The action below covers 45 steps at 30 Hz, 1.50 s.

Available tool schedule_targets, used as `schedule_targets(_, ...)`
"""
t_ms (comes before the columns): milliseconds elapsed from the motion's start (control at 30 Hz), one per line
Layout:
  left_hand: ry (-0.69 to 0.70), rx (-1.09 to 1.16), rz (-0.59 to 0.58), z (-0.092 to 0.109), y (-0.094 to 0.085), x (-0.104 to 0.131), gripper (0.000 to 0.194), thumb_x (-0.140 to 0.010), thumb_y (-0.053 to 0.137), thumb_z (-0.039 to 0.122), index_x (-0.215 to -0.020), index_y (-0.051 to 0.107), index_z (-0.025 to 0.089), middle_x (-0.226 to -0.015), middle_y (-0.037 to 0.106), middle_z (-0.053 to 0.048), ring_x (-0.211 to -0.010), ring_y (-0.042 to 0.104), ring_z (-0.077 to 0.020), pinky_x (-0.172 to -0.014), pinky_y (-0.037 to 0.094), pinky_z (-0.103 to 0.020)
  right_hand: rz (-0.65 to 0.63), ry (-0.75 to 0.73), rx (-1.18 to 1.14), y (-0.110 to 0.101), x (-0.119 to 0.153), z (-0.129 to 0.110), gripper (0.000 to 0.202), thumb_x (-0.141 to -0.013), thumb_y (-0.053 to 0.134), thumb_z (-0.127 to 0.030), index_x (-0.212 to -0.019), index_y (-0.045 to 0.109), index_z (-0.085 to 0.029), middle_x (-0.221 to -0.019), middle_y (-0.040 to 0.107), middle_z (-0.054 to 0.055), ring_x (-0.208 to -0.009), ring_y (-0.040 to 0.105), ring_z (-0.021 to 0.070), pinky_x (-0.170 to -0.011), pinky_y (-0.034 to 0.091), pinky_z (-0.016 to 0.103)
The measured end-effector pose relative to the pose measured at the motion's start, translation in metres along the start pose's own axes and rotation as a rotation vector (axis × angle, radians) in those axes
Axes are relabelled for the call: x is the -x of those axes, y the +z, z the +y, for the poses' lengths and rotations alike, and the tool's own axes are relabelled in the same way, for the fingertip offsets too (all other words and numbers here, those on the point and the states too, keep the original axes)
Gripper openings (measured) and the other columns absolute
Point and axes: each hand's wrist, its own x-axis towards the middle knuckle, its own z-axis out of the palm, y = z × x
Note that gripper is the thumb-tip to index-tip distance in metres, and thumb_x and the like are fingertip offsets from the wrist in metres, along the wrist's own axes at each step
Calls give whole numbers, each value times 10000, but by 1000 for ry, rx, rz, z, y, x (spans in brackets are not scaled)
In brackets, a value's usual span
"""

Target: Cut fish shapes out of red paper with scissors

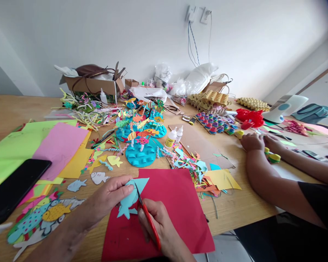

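Observation:
My left hand (114, 193) pinches a piece of light blue paper (129, 200) partly cut into a fish shape, its tail pointing down. In my right hand (158, 222) are scissors (150, 222) with red handles, their blades at the paper's right edge. Both hands are over a red sheet (177, 203) lying on the table. A small light blue scrap (132, 211) shows just below the paper. To the left lie paper fish cut-outs, among them a blue fish (77, 185), a white fish (99, 177) and a yellow spotted fish (56, 212).
Blue paper discs (140, 154) with colourful fish stand beyond the red sheet, beside glue bottles (171, 137). Paper scraps (191, 165) lie to the right. A black phone (19, 187) rests on coloured sheets (57, 149) at left. A co-worker's arms (270, 178) reach in from the right.

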Motion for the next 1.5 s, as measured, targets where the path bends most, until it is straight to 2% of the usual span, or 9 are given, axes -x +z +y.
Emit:
schedule_targets(200,-9,3,40,-9,3,-1,263,-763,578,439,-678,593,191,-604,531,33,-568,461,-123,-518,411,-203,16,-30,-43,2,0,-5,461,-851,421,-554,-575,388,-185,-458,365,-56,-407,354,70,-388,276,169)
schedule_targets(400,-5,-6,65,-13,4,-2,265,-740,594,453,-675,601,196,-607,538,29,-583,476,-138,-524,427,-216,29,1,-19,1,0,0,441,-884,418,-475,-557,382,-182,-455,376,-56,-399,351,62,-382,258,163)
schedule_targets(567,-20,-10,51,-17,0,-1,246,-758,585,440,-685,625,209,-646,570,18,-625,497,-141,-572,450,-210,17,2,-19,1,2,1,434,-884,423,-469,-560,359,-187,-453,337,-64,-400,329,61,-374,247,161)
schedule_targets(767,-39,5,66,-12,1,2,257,-752,594,451,-839,657,217,-737,618,-1,-697,526,-155,-631,464,-221,3,3,-12,0,2,0,438,-884,412,-484,-568,359,-186,-459,316,-67,-399,316,59,-374,234,167)
schedule_targets(967,-41,-44,97,-14,1,1,282,-746,585,485,-699,636,212,-632,566,21,-622,481,-139,-550,429,-205,-21,15,-10,0,3,2,433,-887,403,-490,-582,359,-185,-476,309,-67,-415,298,58,-382,213,176)
schedule_targets(1167,-47,-29,86,-11,2,2,281,-724,614,488,-804,655,221,-747,631,2,-708,520,-158,-636,456,-226,-6,-1,42,-1,0,-1,431,-875,412,-501,-584,372,-185,-477,331,-64,-436,340,68,-419,260,178)
schedule_targets(1300,-52,-32,41,-7,3,3,304,-722,599,514,-755,652,217,-754,643,-11,-730,530,-176,-658,467,-245,-1,-2,60,-1,0,-1,433,-875,412,-498,-577,358,-188,-476,316,-65,-434,317,67,-411,235,184)
schedule_targets(1400,-58,-8,65,-7,2,2,292,-716,622,473,-848,652,214,-833,665,-25,-799,557,-193,-739,473,-266,-11,0,49,-1,1,0,444,-879,394,-509,-576,360,-186,-496,282,-65,-447,279,67,-407,211,191)
schedule_targets(1500,-75,-12,66,-7,0,2,265,-711,633,447,-825,640,208,-809,655,-24,-767,562,-189,-697,477,-260,-15,2,43,-1,2,1,448,-877,398,-522,-584,351,-186,-512,265,-65,-457,267,66,-407,201,194)
